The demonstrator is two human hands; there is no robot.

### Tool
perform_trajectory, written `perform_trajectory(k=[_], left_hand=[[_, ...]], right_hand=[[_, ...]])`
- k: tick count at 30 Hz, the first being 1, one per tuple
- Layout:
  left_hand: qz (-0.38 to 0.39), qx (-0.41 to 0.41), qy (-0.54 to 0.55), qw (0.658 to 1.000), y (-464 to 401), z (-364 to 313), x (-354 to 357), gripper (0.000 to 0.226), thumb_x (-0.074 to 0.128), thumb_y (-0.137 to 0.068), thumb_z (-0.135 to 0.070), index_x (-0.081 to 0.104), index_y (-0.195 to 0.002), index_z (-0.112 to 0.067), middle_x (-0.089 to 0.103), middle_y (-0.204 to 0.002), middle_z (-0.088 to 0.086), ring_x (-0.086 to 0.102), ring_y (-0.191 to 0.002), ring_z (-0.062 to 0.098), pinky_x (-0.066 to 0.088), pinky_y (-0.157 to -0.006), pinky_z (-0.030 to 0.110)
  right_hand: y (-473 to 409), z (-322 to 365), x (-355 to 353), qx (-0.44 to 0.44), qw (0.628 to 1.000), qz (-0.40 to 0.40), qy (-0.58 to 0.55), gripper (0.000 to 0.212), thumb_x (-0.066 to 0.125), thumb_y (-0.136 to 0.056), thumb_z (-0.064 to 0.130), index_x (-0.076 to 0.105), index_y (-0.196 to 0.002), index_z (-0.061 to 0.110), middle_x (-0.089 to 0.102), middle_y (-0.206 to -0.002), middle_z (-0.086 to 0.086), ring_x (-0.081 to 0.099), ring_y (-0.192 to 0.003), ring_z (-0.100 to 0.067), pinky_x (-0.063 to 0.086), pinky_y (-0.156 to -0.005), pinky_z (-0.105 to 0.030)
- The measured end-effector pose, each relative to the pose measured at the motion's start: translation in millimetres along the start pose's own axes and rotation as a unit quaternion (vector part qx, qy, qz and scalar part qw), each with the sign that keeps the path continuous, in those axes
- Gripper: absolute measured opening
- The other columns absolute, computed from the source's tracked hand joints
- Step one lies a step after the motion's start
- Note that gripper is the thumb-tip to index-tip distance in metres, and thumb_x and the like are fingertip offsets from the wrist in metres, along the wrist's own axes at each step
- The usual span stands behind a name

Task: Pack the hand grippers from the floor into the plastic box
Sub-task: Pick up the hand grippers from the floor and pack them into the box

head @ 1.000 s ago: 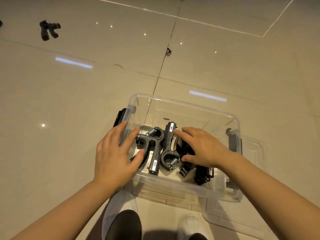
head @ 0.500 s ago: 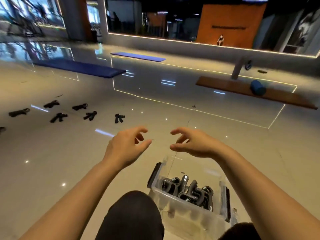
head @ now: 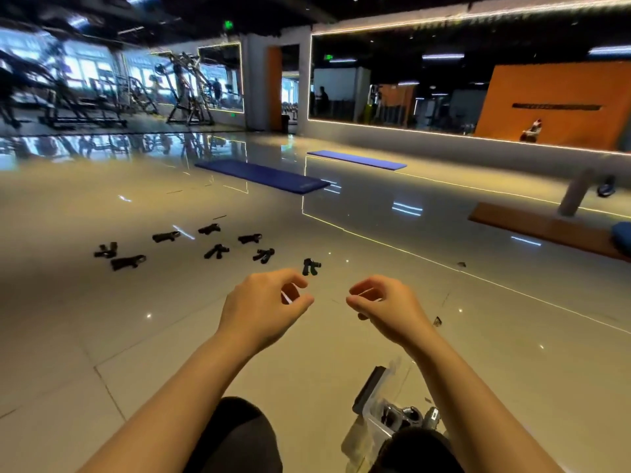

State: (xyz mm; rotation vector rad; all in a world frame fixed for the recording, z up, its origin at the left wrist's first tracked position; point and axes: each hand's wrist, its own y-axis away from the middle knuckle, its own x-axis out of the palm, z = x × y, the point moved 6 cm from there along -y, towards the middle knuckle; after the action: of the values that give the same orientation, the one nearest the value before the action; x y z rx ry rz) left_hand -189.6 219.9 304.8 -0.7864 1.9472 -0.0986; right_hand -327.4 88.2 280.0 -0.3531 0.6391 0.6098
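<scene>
Neither grip holds anything: left hand [head: 264, 307] and right hand [head: 386, 310] are raised side by side in front of the body, fingers loosely curled and empty.

Far left to centre on the floor [head: 102, 336]: eight hand grippers [head: 216, 251] lie scattered, well apart from the hands. The nearest gripper [head: 311, 266] sits just beyond the left fingertips in this view, though farther off on the floor.

Lower right: plastic box [head: 375, 416] stands close by the knees, partly hidden, with several grippers [head: 397, 414] already inside.

Judged step: between placements, turning to fetch more. Task partly done.

Next move calls for reaching or stepping forward to the nearest gripper, closing a hand round its handles, then carrying it back down to the box.
</scene>
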Motion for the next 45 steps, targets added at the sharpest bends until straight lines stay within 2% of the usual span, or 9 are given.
perform_trajectory(k=[4,8,15,20,24,32,38,41,45], left_hand=[[-0.019,-0.063,-0.007,0.998,7.5,55.4,8.6,0.026,0.057,-0.085,-0.05,0.06,-0.109,-0.039,0.057,-0.086,-0.022,0.056,-0.087,0.0,0.052,-0.078,0.03],[0.027,-0.102,-0.087,0.991,21.1,124.9,14.4,0.047,0.052,-0.087,-0.053,0.042,-0.131,-0.043,0.054,-0.111,-0.022,0.053,-0.106,0.002,0.048,-0.086,0.027],[-0.011,-0.203,-0.021,0.979,-2.7,210.9,-30.5,0.038,0.061,-0.083,-0.049,0.054,-0.118,-0.038,0.053,-0.092,-0.021,0.055,-0.083,0.002,0.05,-0.077,0.031],[-0.011,-0.219,0.007,0.976,-31.5,252.8,-41.1,0.03,0.064,-0.082,-0.045,0.059,-0.11,-0.036,0.057,-0.085,-0.016,0.056,-0.079,0.005,0.052,-0.078,0.035],[-0.053,-0.252,0.063,0.964,-59.3,289.1,-49.9,0.022,0.068,-0.081,-0.037,0.064,-0.102,-0.029,0.061,-0.082,-0.011,0.059,-0.077,0.01,0.05,-0.071,0.029],[-0.031,-0.221,0.072,0.972,-130.7,327.6,-1.7,0.021,0.066,-0.083,-0.035,0.061,-0.104,-0.032,0.059,-0.088,-0.013,0.057,-0.081,0.005,0.052,-0.077,0.028],[0.086,-0.241,-0.006,0.967,-207.5,359.4,50.3,0.044,0.064,-0.081,-0.05,0.054,-0.12,-0.033,0.053,-0.094,-0.015,0.055,-0.083,0.004,0.052,-0.079,0.032],[0.065,-0.236,0.005,0.97,-256.1,348.0,64.2,0.045,0.063,-0.08,-0.052,0.053,-0.12,-0.034,0.054,-0.094,-0.012,0.056,-0.085,0.007,0.053,-0.08,0.035],[0.056,-0.156,-0.034,0.986,-308.2,328.4,76.8,0.044,0.06,-0.08,-0.057,0.052,-0.119,-0.037,0.053,-0.098,-0.016,0.055,-0.086,0.006,0.053,-0.08,0.037]], right_hand=[[-28.8,-1.8,43.9,0.006,1.0,0.018,-0.019,0.01,0.068,-0.083,0.027,0.063,-0.092,0.026,0.067,-0.088,0.004,0.065,-0.077,-0.012,0.056,-0.072,-0.031],[-68.2,-4.5,120.1,0.021,0.998,0.054,-0.034,0.023,0.069,-0.081,0.028,0.062,-0.103,0.026,0.062,-0.101,0.004,0.06,-0.081,-0.008,0.049,-0.065,-0.022],[-108.9,25.3,194.4,0.003,0.994,0.111,-0.01,0.033,0.07,-0.081,0.031,0.06,-0.112,0.027,0.059,-0.109,0.005,0.059,-0.096,-0.013,0.052,-0.081,-0.034],[-151.2,66.9,191.4,-0.052,0.989,0.117,0.074,0.039,0.064,-0.084,0.045,0.058,-0.117,0.026,0.058,-0.115,0.004,0.055,-0.088,-0.007,0.045,-0.076,-0.028],[-186.6,95.8,189.4,-0.096,0.984,0.099,0.117,0.04,0.064,-0.085,0.043,0.058,-0.118,0.022,0.058,-0.12,0.001,0.052,-0.1,-0.011,0.041,-0.077,-0.026],[-271.6,60.5,226.5,-0.075,0.989,0.07,0.111,0.036,0.061,-0.087,0.037,0.055,-0.121,0.025,0.055,-0.125,0.002,0.052,-0.106,-0.013,0.042,-0.081,-0.028],[-347.0,36.1,243.9,-0.076,0.985,0.083,0.128,0.036,0.049,-0.094,0.042,0.053,-0.125,0.025,0.052,-0.129,0.001,0.052,-0.111,-0.015,0.044,-0.092,-0.033],[-383.0,33.9,246.5,-0.054,0.992,0.074,0.085,0.039,0.048,-0.094,0.042,0.052,-0.127,0.021,0.052,-0.13,-0.001,0.052,-0.112,-0.016,0.043,-0.09,-0.034],[-424.3,26.4,261.8,-0.012,0.997,0.072,0.036,0.041,0.056,-0.09,0.039,0.051,-0.126,0.022,0.049,-0.131,-0.004,0.053,-0.111,-0.019,0.044,-0.087,-0.033]])
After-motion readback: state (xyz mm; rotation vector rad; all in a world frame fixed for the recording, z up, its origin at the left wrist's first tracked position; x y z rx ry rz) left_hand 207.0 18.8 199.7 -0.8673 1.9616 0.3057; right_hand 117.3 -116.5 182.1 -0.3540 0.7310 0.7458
